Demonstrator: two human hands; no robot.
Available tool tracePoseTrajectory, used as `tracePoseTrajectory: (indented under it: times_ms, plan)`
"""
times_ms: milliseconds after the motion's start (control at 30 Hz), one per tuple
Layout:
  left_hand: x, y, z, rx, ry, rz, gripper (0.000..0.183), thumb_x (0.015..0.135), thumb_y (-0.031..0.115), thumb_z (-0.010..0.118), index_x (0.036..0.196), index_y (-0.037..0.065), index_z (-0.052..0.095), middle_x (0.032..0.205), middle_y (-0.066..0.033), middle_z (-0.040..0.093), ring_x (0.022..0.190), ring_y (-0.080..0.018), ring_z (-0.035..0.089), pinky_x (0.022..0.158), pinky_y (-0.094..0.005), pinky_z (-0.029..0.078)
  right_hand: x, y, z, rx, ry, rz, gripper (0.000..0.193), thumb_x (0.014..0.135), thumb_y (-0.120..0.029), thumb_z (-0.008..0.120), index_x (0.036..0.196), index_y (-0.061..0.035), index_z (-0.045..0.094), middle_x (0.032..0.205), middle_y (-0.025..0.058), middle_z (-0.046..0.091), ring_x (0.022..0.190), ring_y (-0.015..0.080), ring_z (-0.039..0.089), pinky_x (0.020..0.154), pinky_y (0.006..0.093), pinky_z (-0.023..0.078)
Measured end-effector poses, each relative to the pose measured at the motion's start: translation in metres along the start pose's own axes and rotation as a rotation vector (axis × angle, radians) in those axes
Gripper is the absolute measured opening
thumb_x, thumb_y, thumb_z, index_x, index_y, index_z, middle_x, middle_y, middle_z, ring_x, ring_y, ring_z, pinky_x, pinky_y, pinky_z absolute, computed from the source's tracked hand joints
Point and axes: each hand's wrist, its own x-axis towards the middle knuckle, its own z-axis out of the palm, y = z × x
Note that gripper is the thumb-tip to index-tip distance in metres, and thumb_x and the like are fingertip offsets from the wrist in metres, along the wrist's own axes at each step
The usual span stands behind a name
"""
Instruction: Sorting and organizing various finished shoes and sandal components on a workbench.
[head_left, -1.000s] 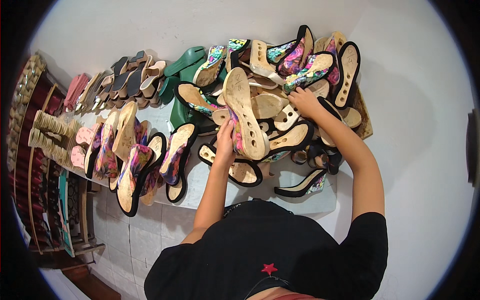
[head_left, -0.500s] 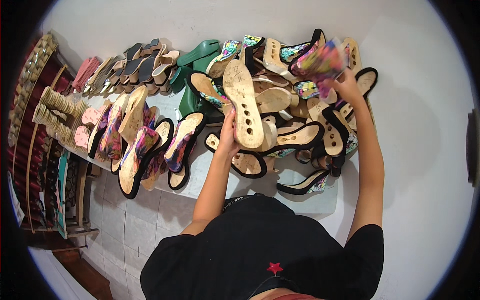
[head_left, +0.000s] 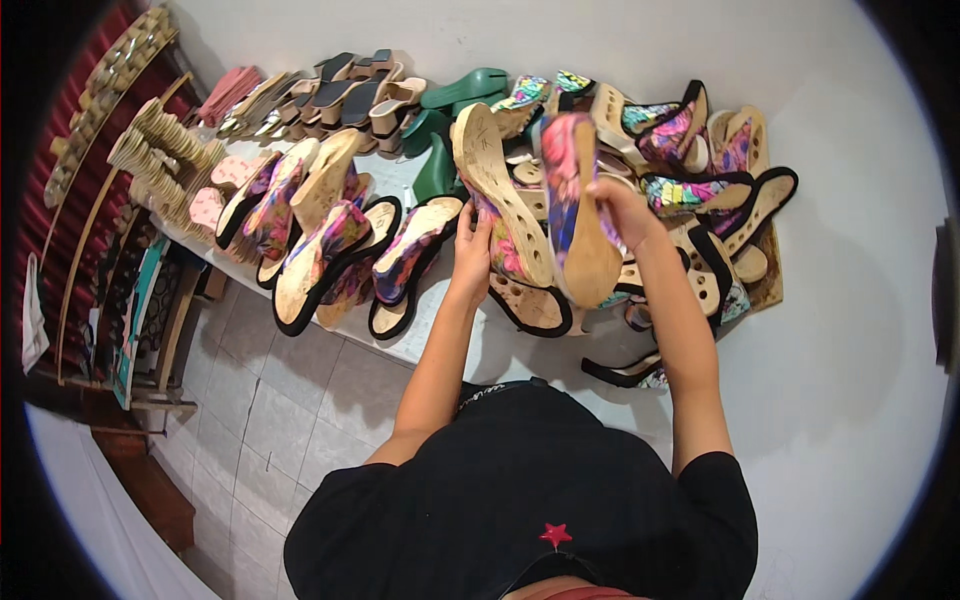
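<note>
My left hand (head_left: 472, 252) is closed round a wedge sole (head_left: 490, 165) with pale wood, a row of holes and floral cloth on its side. My right hand (head_left: 624, 212) grips a floral wedge sole (head_left: 588, 268), its tan wooden face toward me and pink and blue cloth along the side; it is slightly blurred. Both soles are held up side by side over the table, close together. Beneath and behind them lies a heap of wedge soles, among them a black-edged one with teal floral cloth (head_left: 695, 192). Some of the heap is hidden by my hands.
Several purple floral wedge soles (head_left: 335, 235) stand left of my left hand on the pale table (head_left: 395, 340). Green soles (head_left: 435, 170), dark block-heeled ones (head_left: 350, 100) and pink pieces (head_left: 228, 92) line the back. Stacked soles (head_left: 160, 150) are at left; a white wall (head_left: 850, 260) bounds the right.
My right hand has come left and nearer from the heap's far right, bringing the floral wedge sole beside the other one. My left hand has turned its sole so the floral side shows.
</note>
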Motion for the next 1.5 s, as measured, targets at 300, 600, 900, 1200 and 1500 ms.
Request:
tracePoseTrajectory:
  times_ms: [300,600,900,1200,1500]
  plan:
    - [-0.010,0.012,-0.026,-0.048,0.118,0.022,0.046,0.094,0.027,0.046,0.132,0.006,0.030,0.121,-0.0090,0.050,0.103,-0.0137,0.053,0.084,-0.0272,0.045,0.029,0.060,0.076,-0.378,0.190,-0.032,0.043,0.089,-0.039,0.042,0.099,0.0006,0.054,0.090,0.0126,0.061,0.083,0.0187,0.057,0.079,0.0290,0.043]
    - [-0.002,0.035,-0.052,-0.020,-0.006,-0.086,0.046,0.095,0.028,0.043,0.132,0.003,0.033,0.120,-0.0081,0.051,0.106,-0.0131,0.050,0.089,-0.0268,0.041,0.045,0.067,0.100,-0.609,0.276,-0.354,0.047,0.091,-0.034,0.038,0.117,0.0031,0.046,0.113,0.0239,0.052,0.108,0.0356,0.047,0.095,0.0375,0.032]
    - [-0.002,0.052,-0.065,-0.046,-0.041,-0.177,0.041,0.095,0.028,0.042,0.127,0.003,0.039,0.115,-0.0078,0.054,0.102,-0.0128,0.054,0.085,-0.0265,0.044,0.060,0.077,0.118,-0.078,0.248,-0.146,0.046,0.090,-0.031,0.045,0.122,0.0009,0.037,0.114,0.0136,0.050,0.102,0.0183,0.049,0.090,0.0295,0.037]
    - [0.004,0.062,-0.065,0.054,0.060,-0.143,0.041,0.093,0.020,0.048,0.128,0.004,0.037,0.109,-0.0087,0.055,0.089,-0.0112,0.058,0.073,-0.0231,0.047,0.059,0.068,0.126,-0.209,0.270,-0.131,0.048,0.087,-0.027,0.055,0.122,0.0004,0.037,0.110,0.0079,0.052,0.094,0.0118,0.053,0.082,0.0270,0.045]
    - [0.023,0.059,-0.073,0.037,-0.030,-0.186,0.041,0.093,0.021,0.048,0.128,0.003,0.037,0.108,-0.0079,0.057,0.091,-0.0117,0.058,0.076,-0.0244,0.047,0.040,0.045,0.101,-0.558,0.432,-0.300,0.037,0.076,-0.019,0.068,0.104,0.0018,0.055,0.090,0.0052,0.061,0.078,0.0104,0.056,0.071,0.0250,0.045]
